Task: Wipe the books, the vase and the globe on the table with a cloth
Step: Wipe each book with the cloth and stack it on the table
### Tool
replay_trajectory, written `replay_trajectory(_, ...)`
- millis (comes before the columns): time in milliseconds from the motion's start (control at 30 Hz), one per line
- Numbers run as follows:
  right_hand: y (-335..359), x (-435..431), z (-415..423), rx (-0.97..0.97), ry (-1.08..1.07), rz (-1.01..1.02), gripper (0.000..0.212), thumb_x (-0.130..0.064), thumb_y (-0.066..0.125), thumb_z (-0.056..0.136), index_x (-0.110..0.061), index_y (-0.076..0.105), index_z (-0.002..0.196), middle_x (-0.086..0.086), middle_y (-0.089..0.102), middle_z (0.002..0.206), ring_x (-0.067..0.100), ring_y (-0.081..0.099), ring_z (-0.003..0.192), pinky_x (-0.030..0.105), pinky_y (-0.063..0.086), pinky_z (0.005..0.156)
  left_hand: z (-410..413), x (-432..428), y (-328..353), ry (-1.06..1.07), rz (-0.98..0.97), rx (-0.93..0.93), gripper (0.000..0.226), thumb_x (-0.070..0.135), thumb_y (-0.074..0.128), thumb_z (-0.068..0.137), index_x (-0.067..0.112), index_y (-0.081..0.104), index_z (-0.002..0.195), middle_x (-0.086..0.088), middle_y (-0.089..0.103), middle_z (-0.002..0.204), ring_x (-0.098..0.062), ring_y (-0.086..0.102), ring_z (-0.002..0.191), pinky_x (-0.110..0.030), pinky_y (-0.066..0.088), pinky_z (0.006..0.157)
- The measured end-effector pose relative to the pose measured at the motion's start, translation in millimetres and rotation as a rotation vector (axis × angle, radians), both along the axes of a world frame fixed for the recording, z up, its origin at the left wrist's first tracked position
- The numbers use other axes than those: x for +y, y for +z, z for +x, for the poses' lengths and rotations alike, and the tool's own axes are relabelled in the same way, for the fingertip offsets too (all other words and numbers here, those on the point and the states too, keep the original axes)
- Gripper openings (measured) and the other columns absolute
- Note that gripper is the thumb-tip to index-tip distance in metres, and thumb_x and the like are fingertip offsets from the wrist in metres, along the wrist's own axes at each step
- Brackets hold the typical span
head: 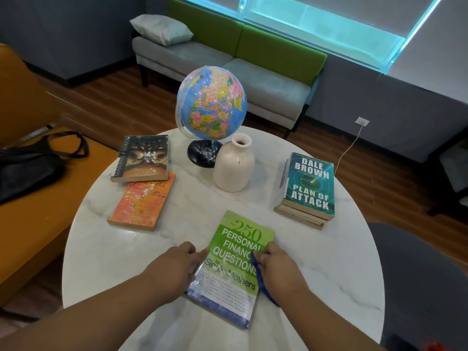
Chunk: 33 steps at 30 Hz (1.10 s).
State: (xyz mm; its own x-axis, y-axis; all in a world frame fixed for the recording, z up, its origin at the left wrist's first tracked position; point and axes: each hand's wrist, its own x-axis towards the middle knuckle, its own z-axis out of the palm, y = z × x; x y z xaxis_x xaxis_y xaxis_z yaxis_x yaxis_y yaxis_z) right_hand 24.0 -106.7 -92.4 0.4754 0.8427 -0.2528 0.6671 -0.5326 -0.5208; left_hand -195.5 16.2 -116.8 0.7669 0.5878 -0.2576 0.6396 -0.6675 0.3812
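**Desk:** Where is the book being wiped?

**Photographer:** The green book lies flat at the near edge of the round white marble surface, directly in front of the person. Its long axis runs away from them with the far end leaning slightly right, and the title reads upright to them.

**Desk:** And the hands?

**Photographer:** The right hand grips a bunched blue cloth, which it presses against the book's right edge. The left hand has its fingers extended and steadies the left edge.

**Desk:** Any containers?

**Photographer:** There is one cream vase, upright near the centre with its mouth facing up. Its inside is too dark to read. One black bag sits on the orange seat to the left, and its contents are hidden.

**Desk:** What's the count?

**Photographer:** One globe stands on a black base just behind the vase. There are two loose books on the left, a dark book overlapping the far end of an orange book. On the right a teal book tops a stack. I cannot tell how many books lie beneath it. Beyond the surface, a grey-and-green bench holds one pillow.
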Motion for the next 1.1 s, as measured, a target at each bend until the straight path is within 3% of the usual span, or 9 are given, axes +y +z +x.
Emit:
replay_trajectory(133,4,-9,-16,-0.22,0.341,-0.152,0.026,-0.01,0.044,0.096,-0.012,0.057,0.118,0.011,0.05,0.115,0.023,0.048,0.093,0.033,0.035,0.075,0,0,0,-0.003,-0.003,-0.003,0.064,0.028,0.048,0.095,0.035,0.019,0.152,0.006,0.041,0.129,-0.013,0.048,0.111,-0.026,0.044,0.092)
replay_trajectory(267,2,-22,-20,0.18,0.098,-0.083,0.022,-0.036,0.064,0.083,-0.019,0.052,0.074,0.006,0.058,0.075,0.021,0.055,0.066,0.034,0.04,0.063,0,0,1,0.001,-0.008,-0.002,0.064,0.027,0.048,0.095,0.035,0.019,0.152,0.006,0.041,0.13,-0.014,0.048,0.112,-0.026,0.043,0.093)
replay_trajectory(367,3,1,2,0.327,-0.168,-0.014,0.027,-0.033,0.068,0.078,-0.016,0.05,0.068,0.011,0.059,0.066,0.023,0.055,0.058,0.038,0.042,0.059,1,0,1,-0.002,-0.002,0.0,0.064,0.028,0.048,0.095,0.035,0.019,0.152,0.006,0.041,0.13,-0.014,0.048,0.112,-0.025,0.043,0.093)
replay_trajectory(467,4,21,12,0.067,-0.1,0.001,0.017,-0.028,0.057,0.092,-0.015,0.054,0.081,0.009,0.064,0.084,0.027,0.061,0.075,0.037,0.046,0.066,1,0,1,-0.001,0.002,0.006,0.064,0.029,0.047,0.095,0.035,0.019,0.152,0.006,0.041,0.13,-0.014,0.047,0.112,-0.025,0.043,0.092)
replay_trajectory(567,-3,20,5,-0.277,0.337,-0.182,0.021,-0.015,0.047,0.097,-0.013,0.056,0.117,0.007,0.051,0.113,0.028,0.054,0.098,0.03,0.04,0.077,1,-1,1,-0.002,0.003,0.005,0.064,0.028,0.047,0.096,0.035,0.018,0.152,0.006,0.04,0.13,-0.014,0.047,0.111,-0.025,0.043,0.091)
replay_trajectory(733,1,10,6,-0.051,0.254,-0.033,0.023,-0.035,0.061,0.092,-0.014,0.055,0.084,0.005,0.061,0.081,0.013,0.056,0.068,0.029,0.047,0.063,1,-1,2,0.004,-0.003,-0.005,0.063,0.028,0.047,0.096,0.035,0.018,0.152,0.006,0.04,0.13,-0.014,0.047,0.111,-0.025,0.043,0.092)
replay_trajectory(867,2,28,16,-0.051,0.068,-0.072,0.017,-0.041,0.057,0.092,-0.024,0.057,0.089,0.009,0.061,0.099,0.025,0.062,0.085,0.036,0.05,0.073,2,-1,3,0.006,-0.003,-0.005,0.063,0.028,0.047,0.096,0.035,0.018,0.152,0.006,0.04,0.13,-0.013,0.047,0.112,-0.024,0.043,0.093)
replay_trajectory(1000,1,19,3,-0.289,0.469,-0.187,0.039,-0.008,0.047,0.094,-0.022,0.054,0.129,0.009,0.045,0.123,0.03,0.047,0.108,0.034,0.037,0.081,1,-1,2,0.0,-0.005,-0.001,0.063,0.027,0.047,0.096,0.035,0.019,0.152,0.006,0.041,0.13,-0.013,0.048,0.111,-0.024,0.042,0.091)
replay_trajectory(1100,-5,6,3,-0.279,0.517,-0.096,0.008,-0.03,0.06,0.09,-0.025,0.064,0.096,0.008,0.064,0.097,0.021,0.059,0.083,0.039,0.044,0.07,0,0,1,0.0,-0.015,-0.002,0.064,0.027,0.048,0.095,0.035,0.019,0.152,0.006,0.041,0.129,-0.014,0.048,0.11,-0.025,0.043,0.09)
